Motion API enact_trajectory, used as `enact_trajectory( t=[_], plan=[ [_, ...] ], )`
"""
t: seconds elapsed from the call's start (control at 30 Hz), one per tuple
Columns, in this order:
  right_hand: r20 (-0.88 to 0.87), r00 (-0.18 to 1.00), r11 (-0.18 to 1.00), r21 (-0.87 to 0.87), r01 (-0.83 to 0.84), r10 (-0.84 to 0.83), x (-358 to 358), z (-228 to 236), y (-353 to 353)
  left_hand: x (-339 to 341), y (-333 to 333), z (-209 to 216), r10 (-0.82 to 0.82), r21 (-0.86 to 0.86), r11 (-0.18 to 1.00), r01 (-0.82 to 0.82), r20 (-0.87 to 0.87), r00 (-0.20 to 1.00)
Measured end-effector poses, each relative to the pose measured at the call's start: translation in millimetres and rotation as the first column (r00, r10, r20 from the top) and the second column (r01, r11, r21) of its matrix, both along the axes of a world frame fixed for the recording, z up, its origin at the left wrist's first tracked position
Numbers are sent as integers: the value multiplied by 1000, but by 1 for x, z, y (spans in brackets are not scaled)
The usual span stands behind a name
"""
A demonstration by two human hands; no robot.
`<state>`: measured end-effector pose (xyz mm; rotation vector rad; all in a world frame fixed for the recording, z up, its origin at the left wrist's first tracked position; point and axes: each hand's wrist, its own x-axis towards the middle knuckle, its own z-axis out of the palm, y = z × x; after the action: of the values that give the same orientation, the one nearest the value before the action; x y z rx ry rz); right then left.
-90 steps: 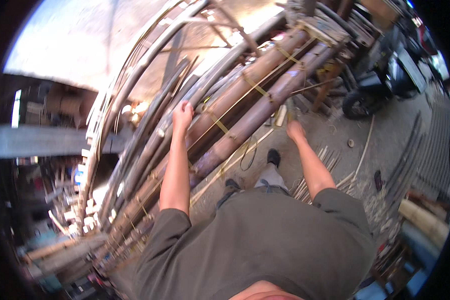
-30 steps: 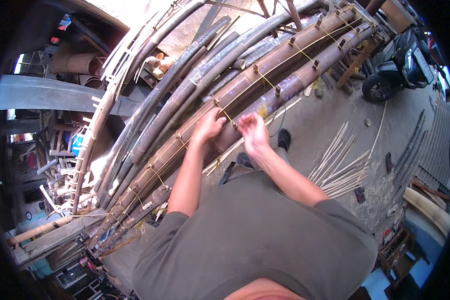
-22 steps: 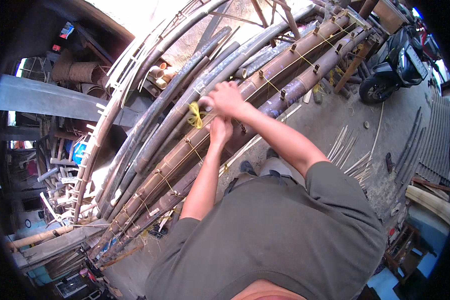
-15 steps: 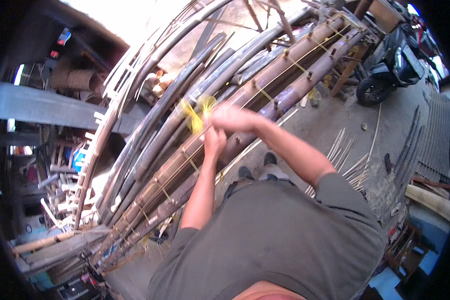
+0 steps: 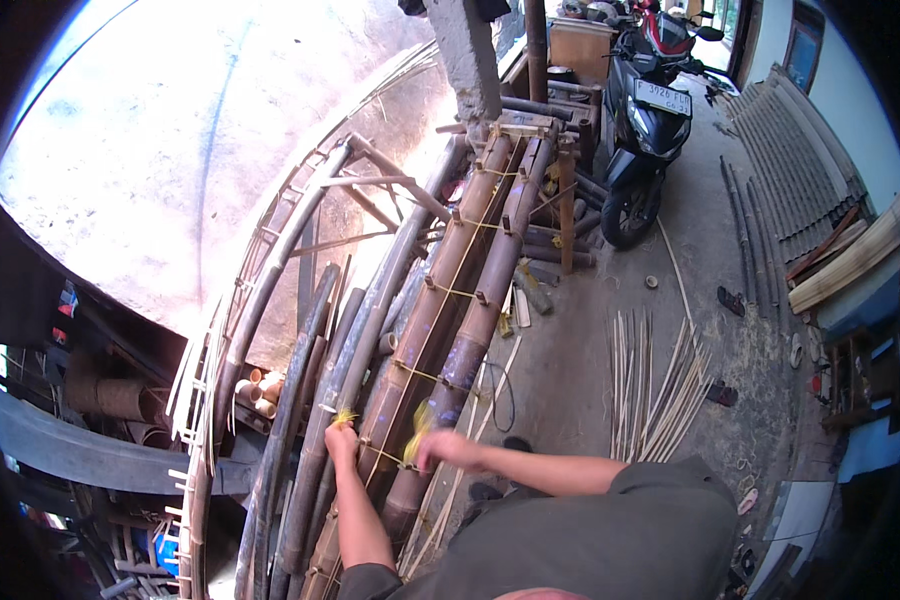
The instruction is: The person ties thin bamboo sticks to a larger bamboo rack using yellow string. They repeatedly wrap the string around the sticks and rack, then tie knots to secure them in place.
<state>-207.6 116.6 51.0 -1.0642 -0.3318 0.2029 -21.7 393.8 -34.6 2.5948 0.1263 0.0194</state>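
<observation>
By the left edge of the paired brown bamboo poles (image 5: 432,330): left hand (image 5: 341,443) closed on a tuft of thin yellow cord (image 5: 344,418). Right hand (image 5: 452,450), over the poles' right side, blurred but apparently gripping a loose yellow cord bundle (image 5: 421,424). Best worked with even tension, strands clear of the short dark pegs (image 5: 506,224).

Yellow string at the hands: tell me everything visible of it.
The yellow string looks thin and plastic-like. A small tuft pokes above the closed left hand, while a blurred, loose bunch shows beside the right hand; whether that hand grips it is unclear. Yellow lines also cross between two brown bamboo poles, near short pegs. Whether all are one length cannot be told.
</observation>
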Motion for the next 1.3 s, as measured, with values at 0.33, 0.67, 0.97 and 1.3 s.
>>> enact_trajectory(
  t=[0.33, 0.67, 0.97, 1.3],
  plan=[
    [-892, 375, 571, 175, 802, -253, -63, -90, -149, -24, -41, 63, 30, -101, 995, 0, 294, 955],
    [-824, 431, 586, 154, 796, -368, -130, -69, -59, -14, 40, 121, -106, -791, 608, -70, -168, 980],
    [-762, 604, 945, 325, 47, 232, -141, -15, 192, -144, 153, 122, -327, -211, 925, 317, -14, 945],
    [-432, 800, 722, 377, 580, -416, -95, 64, 272, -238, 81, 104, -250, -81, 968, 239, -206, 946]
  ],
)
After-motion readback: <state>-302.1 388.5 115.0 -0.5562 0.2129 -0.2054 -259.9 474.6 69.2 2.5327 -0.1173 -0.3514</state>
